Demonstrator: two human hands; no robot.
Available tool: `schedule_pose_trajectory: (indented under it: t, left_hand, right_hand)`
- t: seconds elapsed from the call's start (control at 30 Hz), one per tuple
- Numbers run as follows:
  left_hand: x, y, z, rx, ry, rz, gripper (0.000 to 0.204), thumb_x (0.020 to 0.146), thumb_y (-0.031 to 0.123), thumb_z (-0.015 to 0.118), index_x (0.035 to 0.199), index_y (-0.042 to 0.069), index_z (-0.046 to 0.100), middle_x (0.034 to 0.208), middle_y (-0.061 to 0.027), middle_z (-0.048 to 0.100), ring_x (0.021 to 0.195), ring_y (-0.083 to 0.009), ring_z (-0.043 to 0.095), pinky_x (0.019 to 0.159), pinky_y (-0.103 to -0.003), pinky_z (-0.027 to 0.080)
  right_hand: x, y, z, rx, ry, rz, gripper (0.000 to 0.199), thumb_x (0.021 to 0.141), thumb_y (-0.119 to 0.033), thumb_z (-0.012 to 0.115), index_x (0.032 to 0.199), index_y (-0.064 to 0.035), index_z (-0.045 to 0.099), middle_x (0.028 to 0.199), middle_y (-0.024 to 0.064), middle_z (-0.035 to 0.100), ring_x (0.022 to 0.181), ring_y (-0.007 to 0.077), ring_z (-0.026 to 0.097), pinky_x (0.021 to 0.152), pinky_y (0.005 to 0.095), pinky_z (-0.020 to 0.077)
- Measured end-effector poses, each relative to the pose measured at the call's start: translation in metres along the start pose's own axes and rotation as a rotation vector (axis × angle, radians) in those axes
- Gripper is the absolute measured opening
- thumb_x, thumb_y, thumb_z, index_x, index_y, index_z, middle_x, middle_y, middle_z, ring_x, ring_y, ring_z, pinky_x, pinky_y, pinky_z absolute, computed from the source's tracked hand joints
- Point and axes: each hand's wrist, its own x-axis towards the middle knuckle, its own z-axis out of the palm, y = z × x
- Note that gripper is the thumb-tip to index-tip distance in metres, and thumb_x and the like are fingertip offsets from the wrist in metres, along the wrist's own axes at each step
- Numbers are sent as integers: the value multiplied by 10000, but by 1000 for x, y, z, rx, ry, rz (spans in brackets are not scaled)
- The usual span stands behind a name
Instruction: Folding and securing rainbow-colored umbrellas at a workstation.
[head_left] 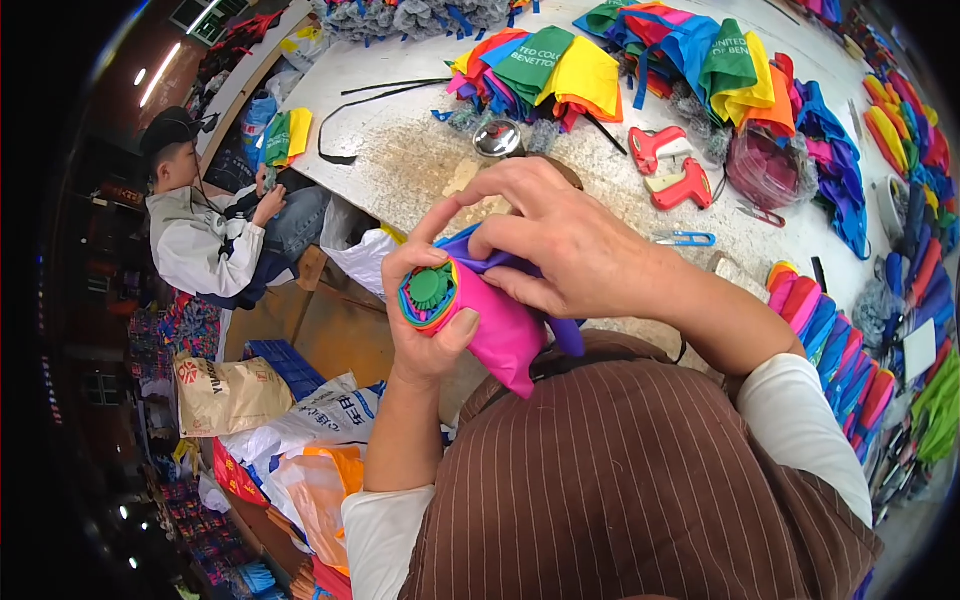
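Note:
A rolled multicoloured umbrella point(500, 325) is held up before my apron, its pink panel facing me and purple cloth along the far side. Its round green end, ringed by rainbow layers of cloth, points left. My left hand point(412, 345) wraps around that end, thumb on the near side. Over the top comes my right hand point(560, 235), its bent fingers closed on the purple cloth and pressed to the roll. Part of the umbrella's far side is hidden behind the fingers. Beyond my hands, a shiny metal dome point(498, 138) sits on the table.
The worn white table point(400, 130) carries bundles of coloured cloth point(545, 68), two red-and-white tagging guns point(683, 186), blue snips point(685, 239) and a clear tub point(765, 165). Rolled umbrellas point(835, 345) line the right. A person point(205, 235) sits at left; bags point(235, 395) lie below.

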Motion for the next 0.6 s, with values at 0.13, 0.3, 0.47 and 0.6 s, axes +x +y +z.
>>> schedule_pose_trajectory:
  t: [0.13, 0.3, 0.47, 0.6]
  left_hand:
    - [-4, 1, -4, 5, -32, -21, 479, 726, 167, 682, 1114, 129, 404, 1383, -336, 297, 1301, -371, 341, 1032, -429, 325]
    - [-1, -7, -3, 1, -98, -66, 508, 691, 170, 727, 1079, 134, 400, 1386, -347, 294, 1289, -361, 361, 1026, -423, 326]
    - [9, 21, -6, -283, 59, -38, 584, 713, 258, 776, 1080, 125, 341, 1134, -230, 511, 953, -244, 569, 833, -360, 473]
    - [30, 39, 7, -361, -119, -60, 553, 747, 149, 748, 1086, 134, 311, 906, -247, 572, 779, -310, 616, 709, -410, 531]
  right_hand:
    - [-9, 9, -1, 82, -146, 78, 198, 741, -133, 709, 871, -55, 582, 990, 118, 554, 985, 307, 536, 807, 402, 452]
    - [-15, 6, 2, 258, -145, 181, 165, 765, -132, 691, 863, -65, 578, 809, 77, 572, 784, 259, 590, 672, 363, 467]
    - [19, -21, -4, 809, -120, 228, 100, 819, -35, 648, 845, -44, 552, 823, 69, 628, 725, 174, 622, 750, 346, 527]
    - [35, 7, -41, 1281, -75, 236, 230, 837, -77, 650, 1020, -46, 515, 932, 135, 635, 887, 207, 641, 772, 353, 531]
